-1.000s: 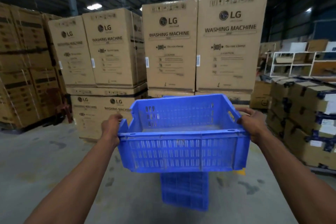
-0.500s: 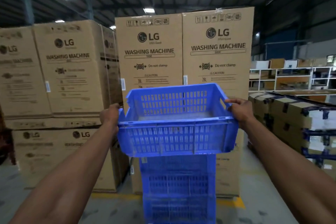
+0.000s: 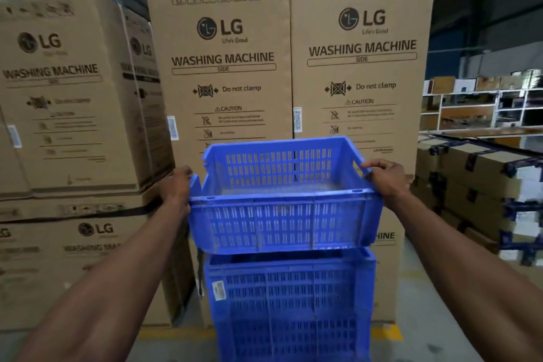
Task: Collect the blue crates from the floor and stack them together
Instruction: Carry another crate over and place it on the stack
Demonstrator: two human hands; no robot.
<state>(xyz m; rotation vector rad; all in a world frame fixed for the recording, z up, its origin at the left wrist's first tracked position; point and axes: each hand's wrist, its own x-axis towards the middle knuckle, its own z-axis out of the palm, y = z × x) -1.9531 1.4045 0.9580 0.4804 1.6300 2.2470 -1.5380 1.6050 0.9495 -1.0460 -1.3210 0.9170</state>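
I hold an empty blue slotted crate [image 3: 282, 223] at chest height by its two short sides. My left hand [image 3: 176, 188] grips the left rim, and my right hand [image 3: 385, 178] grips the right rim with fingers curled over the edge. Directly below it stands a stack of blue crates [image 3: 291, 303] on the floor. The held crate hovers just above the stack's top rim, slightly tilted, with a thin dark gap showing on the left.
Tall brown washing machine cartons [image 3: 288, 67] stand close behind the stack, with more cartons [image 3: 67, 126] stacked at the left. Strapped flat boxes [image 3: 482, 185] are piled at the right, white shelving [image 3: 482, 109] behind them. A yellow floor line [image 3: 388, 332] runs under the cartons.
I have walked closer to the stack with the crate in both hands. The stack now fills the lower view and the held crate sits just above its top.
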